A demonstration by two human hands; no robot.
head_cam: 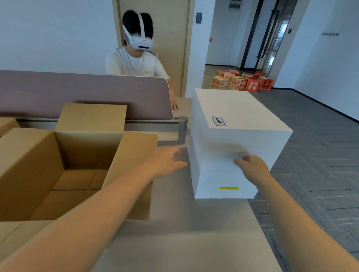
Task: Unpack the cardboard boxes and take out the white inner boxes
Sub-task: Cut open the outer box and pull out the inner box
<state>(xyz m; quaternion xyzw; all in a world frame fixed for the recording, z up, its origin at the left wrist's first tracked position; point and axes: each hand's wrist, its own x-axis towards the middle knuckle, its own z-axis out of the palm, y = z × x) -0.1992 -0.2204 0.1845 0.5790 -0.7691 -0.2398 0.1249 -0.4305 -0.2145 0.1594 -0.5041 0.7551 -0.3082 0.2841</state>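
Note:
A large white inner box [236,109] stands on the table's right end, with a blue-edged label on top and a yellow strip low on its near face. An open cardboard box [78,162] sits at the left, flaps up, its inside bare brown. My left hand [169,159] is stretched out beside the white box's left face, fingers blurred and straight. Against the near face of that white box lies my right hand [253,166], fingers loosely bent, blurred; it holds nothing that I can see.
A grey table [181,227] runs forward; its right edge drops to dark floor. A mauve divider panel [84,91] crosses the back, with a person in a white headset [136,61] behind it. Another cardboard box [2,125] is at far left. Red and tan cartons [237,81] lie on the floor beyond.

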